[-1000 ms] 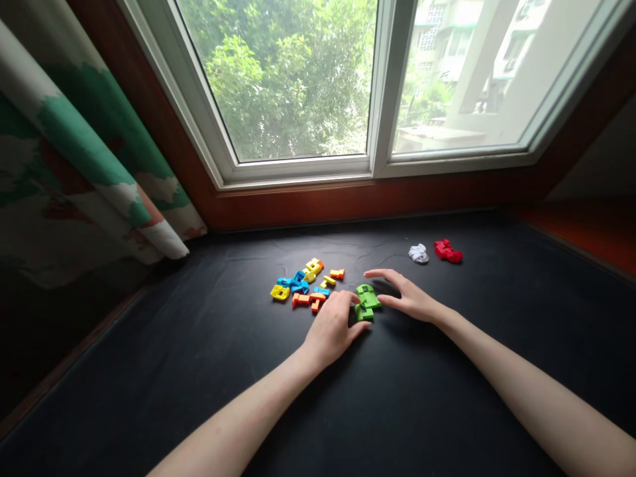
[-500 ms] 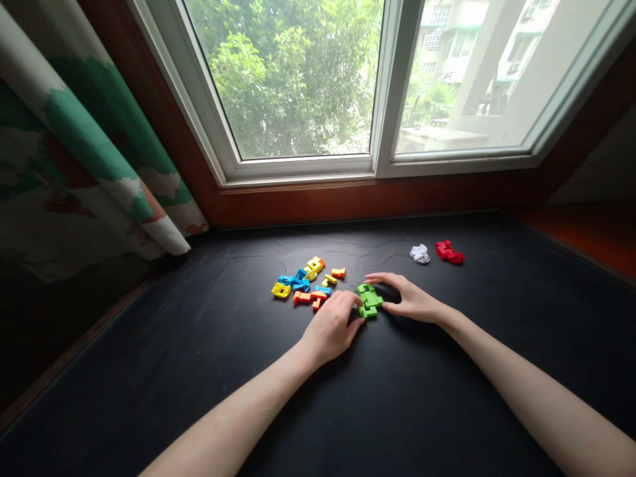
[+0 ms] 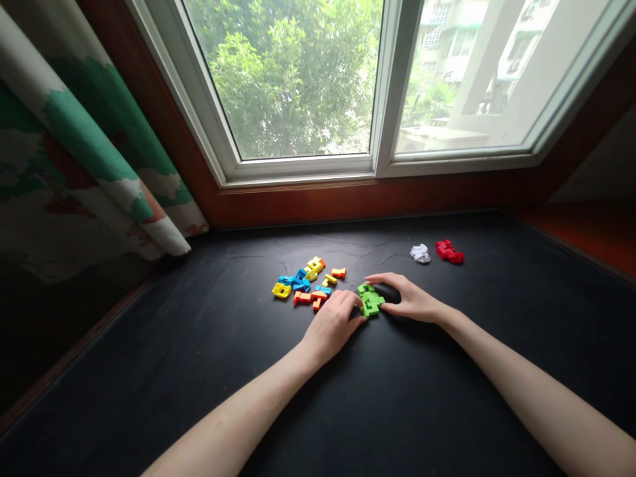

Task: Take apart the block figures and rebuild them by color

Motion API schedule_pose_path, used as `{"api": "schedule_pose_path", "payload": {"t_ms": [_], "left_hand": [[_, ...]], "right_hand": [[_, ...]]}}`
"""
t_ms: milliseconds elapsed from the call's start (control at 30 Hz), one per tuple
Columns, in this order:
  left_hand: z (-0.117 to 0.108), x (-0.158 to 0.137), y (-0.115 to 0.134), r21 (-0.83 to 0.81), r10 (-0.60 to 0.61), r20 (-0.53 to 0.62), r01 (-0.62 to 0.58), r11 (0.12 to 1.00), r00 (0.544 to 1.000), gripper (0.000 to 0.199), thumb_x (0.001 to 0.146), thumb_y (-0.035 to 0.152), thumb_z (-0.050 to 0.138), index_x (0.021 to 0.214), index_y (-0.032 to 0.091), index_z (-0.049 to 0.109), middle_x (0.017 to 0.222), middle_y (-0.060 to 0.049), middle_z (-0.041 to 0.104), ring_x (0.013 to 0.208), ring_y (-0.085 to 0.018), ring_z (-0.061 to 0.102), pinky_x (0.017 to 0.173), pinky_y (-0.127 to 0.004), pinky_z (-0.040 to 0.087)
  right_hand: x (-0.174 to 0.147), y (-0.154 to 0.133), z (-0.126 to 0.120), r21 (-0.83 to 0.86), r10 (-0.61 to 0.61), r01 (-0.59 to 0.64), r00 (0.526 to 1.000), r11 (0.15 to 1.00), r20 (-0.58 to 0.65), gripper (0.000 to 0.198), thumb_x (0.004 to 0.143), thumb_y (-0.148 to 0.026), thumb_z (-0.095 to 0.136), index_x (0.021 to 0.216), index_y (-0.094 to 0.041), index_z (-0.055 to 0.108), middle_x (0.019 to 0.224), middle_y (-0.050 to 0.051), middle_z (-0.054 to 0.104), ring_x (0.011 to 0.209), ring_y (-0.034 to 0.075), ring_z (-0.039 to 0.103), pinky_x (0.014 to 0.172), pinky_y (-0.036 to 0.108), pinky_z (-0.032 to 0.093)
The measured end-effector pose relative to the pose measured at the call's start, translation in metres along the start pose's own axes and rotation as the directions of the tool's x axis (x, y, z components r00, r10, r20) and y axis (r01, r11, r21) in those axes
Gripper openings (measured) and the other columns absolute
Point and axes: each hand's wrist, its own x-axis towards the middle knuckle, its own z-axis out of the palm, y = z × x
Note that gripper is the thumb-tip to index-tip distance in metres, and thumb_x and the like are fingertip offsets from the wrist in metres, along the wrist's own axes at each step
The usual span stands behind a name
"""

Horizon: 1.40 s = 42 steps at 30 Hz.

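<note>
Several bright green plastic toy pieces lie pressed close together on the black surface, between my two hands. My left hand comes from the lower left, fingers bent, with its fingertips and thumb against the left edge of the green pieces. From the right, my right hand curves in a C shape. Its fingertips reach the upper edge of the green cluster and its thumb rests at the right edge. Exact finger contact on the left side is partly hidden by the hand.
Left of my left hand lies a loose pile of yellow, blue and orange toy pieces. A white piece cluster and a red one lie at the back right. The window and a curtain border the black surface.
The green pieces have shifted and turned very slightly to the right between my fingers. My left fingertips have moved slightly along with them; my right hand stays almost in place.
</note>
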Motion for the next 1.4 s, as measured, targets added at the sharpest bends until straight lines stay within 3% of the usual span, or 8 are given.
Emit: {"api": "schedule_pose_path", "payload": {"t_ms": [567,733,900,1133,1400], "left_hand": [[0.001,-0.002,-0.003,-0.018,0.006,-0.028,-0.007,1.0,1.0,0.019,0.085,0.016,0.067,0.098,0.019,0.054,0.102,-0.006,0.062,0.1,-0.023,0.058,0.089,-0.037,0.05],[-0.002,-0.002,0.002,-0.034,-0.01,-0.068,0.008,0.999,0.998,0.01,0.09,0.016,0.055,0.1,0.018,0.054,0.102,-0.008,0.063,0.099,-0.024,0.058,0.091,-0.039,0.049],[0.001,-0.001,-0.003,-0.053,-0.059,-0.133,0.052,0.997,0.989,0.022,0.088,0.006,0.044,0.105,0.018,0.052,0.106,-0.009,0.061,0.102,-0.023,0.058,0.093,-0.039,0.049],[0.003,-0.001,-0.007,-0.056,-0.08,-0.157,0.072,0.996,0.984,0.028,0.086,0.002,0.041,0.106,0.018,0.051,0.107,-0.009,0.06,0.105,-0.023,0.057,0.095,-0.04,0.048],[0.001,0.0,-0.005,-0.074,-0.094,-0.145,0.084,0.994,0.985,0.026,0.086,0.004,0.042,0.106,0.018,0.051,0.107,-0.009,0.06,0.105,-0.023,0.057,0.095,-0.041,0.049]], "right_hand": [[-0.001,-0.001,-0.005,0.059,0.02,-0.021,1.0,0.998,0.023,0.051,0.079,-0.028,0.064,0.129,-0.026,0.056,0.134,0.006,0.06,0.126,0.029,0.052,0.111,0.048,0.038],[-0.002,-0.006,-0.006,0.031,0.038,-0.039,0.998,0.999,0.044,0.056,0.08,-0.034,0.066,0.134,-0.027,0.051,0.138,0.007,0.056,0.129,0.029,0.049,0.11,0.048,0.037],[-0.002,-0.01,0.0,-0.037,0.016,-0.015,1.0,0.999,0.017,0.069,0.076,-0.043,0.073,0.138,-0.027,0.046,0.14,0.009,0.053,0.129,0.03,0.047,0.109,0.048,0.036],[0.001,-0.015,0.013,-0.147,-0.039,0.038,0.999,0.988,-0.002,0.063,0.076,-0.037,0.073,0.133,-0.026,0.049,0.133,0.01,0.058,0.125,0.03,0.05,0.104,0.046,0.038],[-0.001,-0.017,0.007,-0.139,-0.021,0.023,1.0,0.99,0.018,0.059,0.077,-0.031,0.067,0.133,-0.024,0.05,0.131,0.01,0.06,0.123,0.029,0.053,0.104,0.046,0.039]]}}
